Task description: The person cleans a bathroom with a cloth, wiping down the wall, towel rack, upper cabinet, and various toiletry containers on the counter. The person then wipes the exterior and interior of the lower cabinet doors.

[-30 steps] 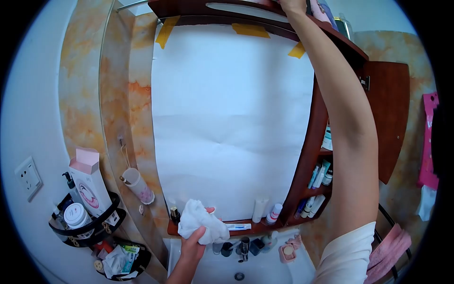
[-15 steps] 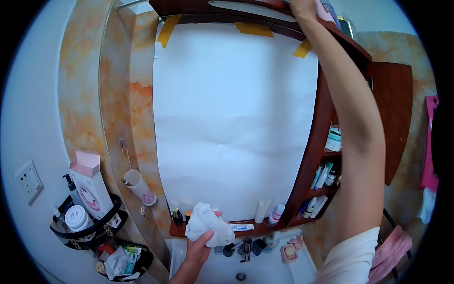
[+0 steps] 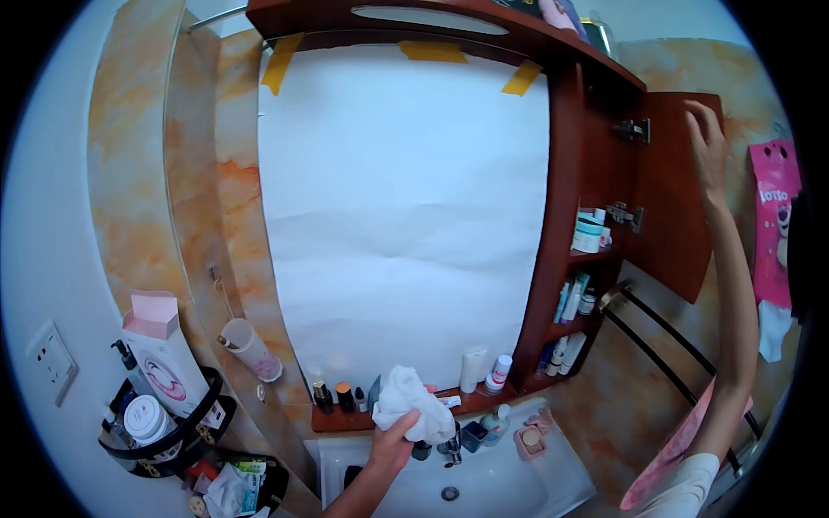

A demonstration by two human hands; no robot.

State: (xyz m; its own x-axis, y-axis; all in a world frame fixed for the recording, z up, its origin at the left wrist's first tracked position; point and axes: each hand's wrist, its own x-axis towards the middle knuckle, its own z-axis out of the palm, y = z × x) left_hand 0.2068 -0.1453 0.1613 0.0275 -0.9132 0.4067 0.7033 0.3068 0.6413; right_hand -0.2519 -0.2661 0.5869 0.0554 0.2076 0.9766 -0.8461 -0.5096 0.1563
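My left hand (image 3: 394, 442) grips white cloth (image 3: 413, 404) above sink (image 3: 518, 479); right hand (image 3: 708, 148), fingers loosely spread, up at open cabinet door (image 3: 669, 198).

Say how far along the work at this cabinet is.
Looks done: the white sheet is taped along its top; the cabinet door stands open. In hand: the left hand holds a bunched white cloth; the right hand, seemingly empty, is by the door. Probably left: setting down the cloth, shutting the door. Any wiping progress cannot be judged.

Cab. door (image 3: 669, 198) swung wide, shelf fronts open; bottles (image 3: 345, 397) & cloth (image 3: 413, 406) block ledge (image 3: 501, 400); room over basin (image 3: 509, 483).
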